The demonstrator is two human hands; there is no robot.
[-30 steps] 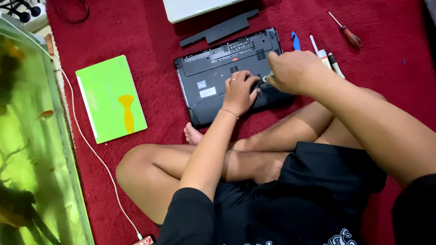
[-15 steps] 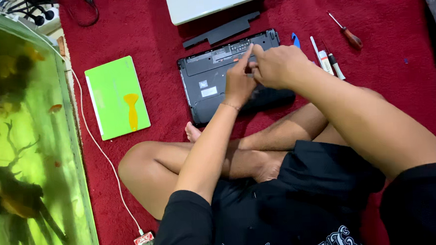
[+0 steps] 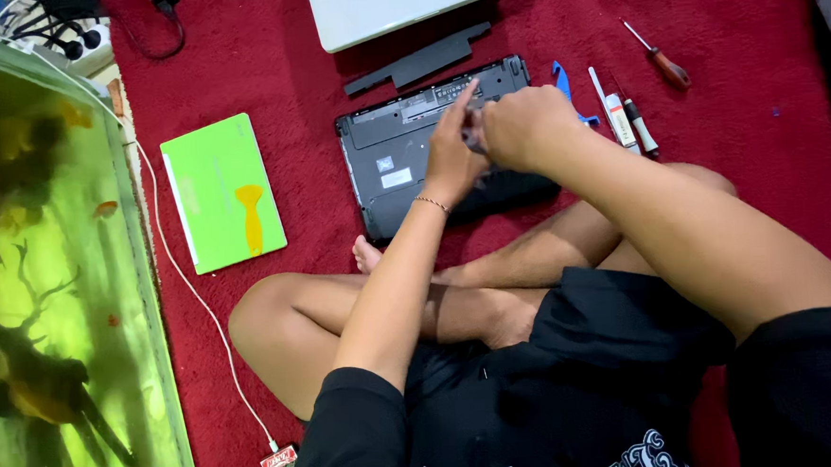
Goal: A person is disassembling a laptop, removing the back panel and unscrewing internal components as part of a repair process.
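While the person sits cross-legged on the red carpet, both hands meet over the upturned dark laptop base, which lies bottom side up toward the carpet's far edge, just in front of the folded legs. The left hand rests on the base with its index finger stretched out toward the rear edge and the other fingers curled; the right hand is clenched around something small and dark at the spot where the two hands touch, though what it pinches is too hidden to name. Judged from this, the work in hand looks like opening up the underside of the base, with the hands busy near its rear right part; the next move would call for a steady hold from the left hand while the right works the small piece carefully, without slipping. A long black strip lies apart just beyond the base, and beyond that a white closed laptop reaches the far edge. Near the right of the base lie a blue pry tool, a white pen-shaped tool, a black-handled one and a red-handled screwdriver, all untouched. A green booklet lies well to the left, by a white cable that runs along an aquarium at the carpet's left edge.
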